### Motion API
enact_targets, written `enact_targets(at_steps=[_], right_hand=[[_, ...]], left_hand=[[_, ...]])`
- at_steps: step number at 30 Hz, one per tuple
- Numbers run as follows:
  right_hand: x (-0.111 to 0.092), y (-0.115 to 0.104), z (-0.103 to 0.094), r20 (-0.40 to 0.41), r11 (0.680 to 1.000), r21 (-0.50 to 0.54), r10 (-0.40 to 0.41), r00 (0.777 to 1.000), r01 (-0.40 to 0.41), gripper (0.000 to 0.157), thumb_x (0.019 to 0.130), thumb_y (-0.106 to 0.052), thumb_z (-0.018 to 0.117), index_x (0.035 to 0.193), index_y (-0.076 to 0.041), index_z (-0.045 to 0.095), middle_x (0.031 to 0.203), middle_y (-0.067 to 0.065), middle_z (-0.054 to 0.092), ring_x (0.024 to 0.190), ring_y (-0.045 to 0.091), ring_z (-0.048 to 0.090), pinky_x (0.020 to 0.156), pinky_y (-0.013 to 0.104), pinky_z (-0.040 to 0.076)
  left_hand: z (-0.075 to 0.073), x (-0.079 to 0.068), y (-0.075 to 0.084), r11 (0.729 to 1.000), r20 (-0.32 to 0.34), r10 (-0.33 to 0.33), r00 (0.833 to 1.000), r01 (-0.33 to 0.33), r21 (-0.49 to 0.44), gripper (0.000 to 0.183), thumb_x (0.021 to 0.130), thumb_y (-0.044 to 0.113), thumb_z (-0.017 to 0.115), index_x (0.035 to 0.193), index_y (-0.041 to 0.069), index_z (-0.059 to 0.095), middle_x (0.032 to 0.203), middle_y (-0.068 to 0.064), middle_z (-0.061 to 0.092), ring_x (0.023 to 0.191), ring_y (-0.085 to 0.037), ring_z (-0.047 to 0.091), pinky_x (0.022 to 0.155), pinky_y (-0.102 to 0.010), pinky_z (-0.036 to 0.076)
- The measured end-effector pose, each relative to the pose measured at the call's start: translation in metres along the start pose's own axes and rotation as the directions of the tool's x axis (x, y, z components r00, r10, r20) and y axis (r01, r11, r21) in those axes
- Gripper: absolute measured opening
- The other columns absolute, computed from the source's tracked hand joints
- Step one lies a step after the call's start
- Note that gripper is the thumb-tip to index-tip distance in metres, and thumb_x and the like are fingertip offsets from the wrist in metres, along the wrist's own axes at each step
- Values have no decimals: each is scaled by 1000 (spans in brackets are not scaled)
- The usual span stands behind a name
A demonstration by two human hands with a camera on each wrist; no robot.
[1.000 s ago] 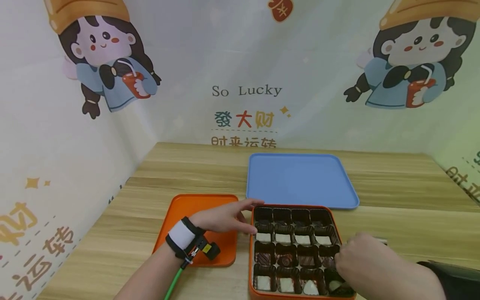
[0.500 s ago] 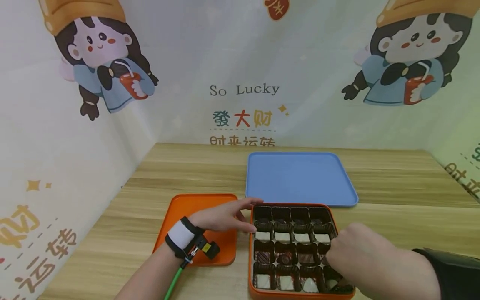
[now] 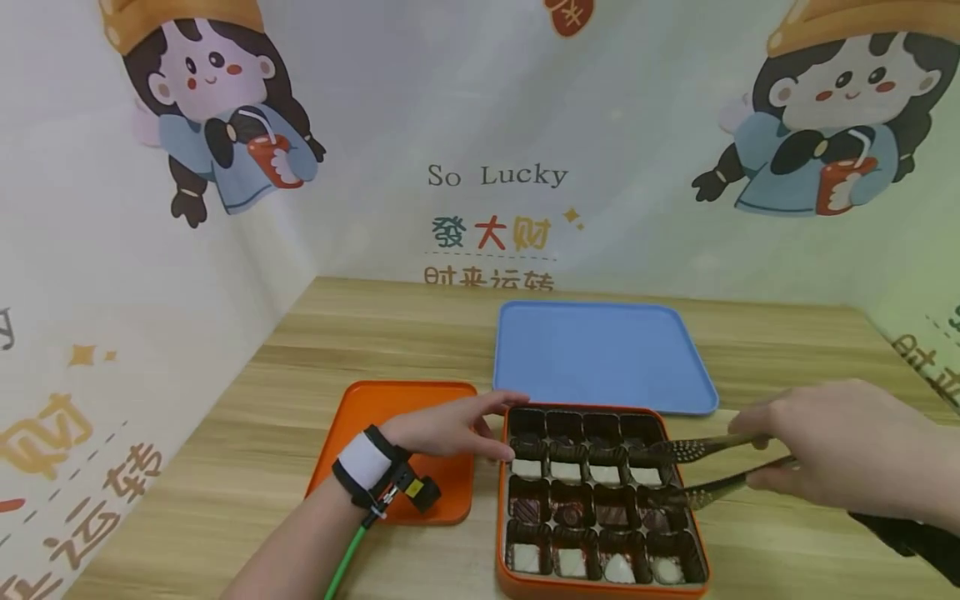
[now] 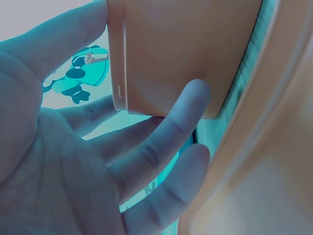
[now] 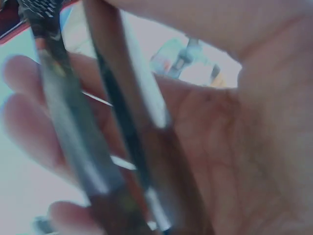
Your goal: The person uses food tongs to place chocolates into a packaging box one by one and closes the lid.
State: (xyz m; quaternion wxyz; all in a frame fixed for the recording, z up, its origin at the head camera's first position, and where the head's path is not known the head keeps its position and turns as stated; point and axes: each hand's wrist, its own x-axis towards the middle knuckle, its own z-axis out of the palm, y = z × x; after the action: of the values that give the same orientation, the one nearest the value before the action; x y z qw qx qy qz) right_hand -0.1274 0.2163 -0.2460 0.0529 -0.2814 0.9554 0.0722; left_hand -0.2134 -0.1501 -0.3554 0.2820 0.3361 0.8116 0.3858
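Note:
An orange box holds a dark tray with several compartments, filled with rows of dark chocolates and white chocolates. My left hand rests at its back left corner, thumb on the left side and fingertips at the back rim. Relaxed fingers lie against the box wall in the left wrist view. My right hand holds metal tongs with perforated ends, their arms spread apart. The tong tips overlap the box's right column, above the white and dark pieces there.
An orange tray, partly under my left forearm in the head view, lies left of the box. Behind the box is a blue tray. A printed cloth hangs behind the wooden table.
My right hand has moved away from the box's front right corner, to the right, bringing the tongs into full view. A round white chocolate in that corner now shows uncovered. My left hand stays put.

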Motion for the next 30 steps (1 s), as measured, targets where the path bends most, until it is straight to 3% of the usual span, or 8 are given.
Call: enact_targets(at_steps=[4,9,16,22,30], right_hand=[[16,24,16,-48,988,144,71,996,-64,47,75,-49,66,106,-15,64,84,-7,63,61,3,53,49,30,41],[38,54,55,-123,942,323,134,983,-88,43,83,-43,60,105,-6,59,79,-7,58,59,5,48,49,29,38],[61,81,107,-26,848,501,213,977,-172,49,93,-39,47,110,6,42,70,2,46,55,15,38,48,31,31],[69,85,126,-31,856,491,206,978,-164,54,92,-38,50,111,10,37,75,3,48,61,15,41,51,32,33],[82,81,118,-32,888,429,196,980,-163,49,88,-35,56,109,6,40,77,5,49,62,16,43,52,33,34]], left_hand=[[2,0,-2,1000,15,-1,1000,1,-30,69,85,35,60,143,26,24,143,-6,28,100,-13,54,81,-30,42],[6,-1,-4,999,19,-3,1000,4,-45,68,85,34,61,143,26,25,142,-9,29,98,-12,54,81,-31,42],[8,0,-4,998,31,4,1000,-2,-70,67,86,30,60,143,23,26,142,-11,29,97,-12,54,81,-30,42],[5,2,-2,999,24,7,1000,-6,-40,66,86,31,60,143,23,26,140,-9,30,99,-11,53,83,-28,40],[0,-1,0,1000,-1,-7,1000,7,-29,66,86,32,60,143,24,26,141,-8,30,101,-12,52,84,-29,40]])
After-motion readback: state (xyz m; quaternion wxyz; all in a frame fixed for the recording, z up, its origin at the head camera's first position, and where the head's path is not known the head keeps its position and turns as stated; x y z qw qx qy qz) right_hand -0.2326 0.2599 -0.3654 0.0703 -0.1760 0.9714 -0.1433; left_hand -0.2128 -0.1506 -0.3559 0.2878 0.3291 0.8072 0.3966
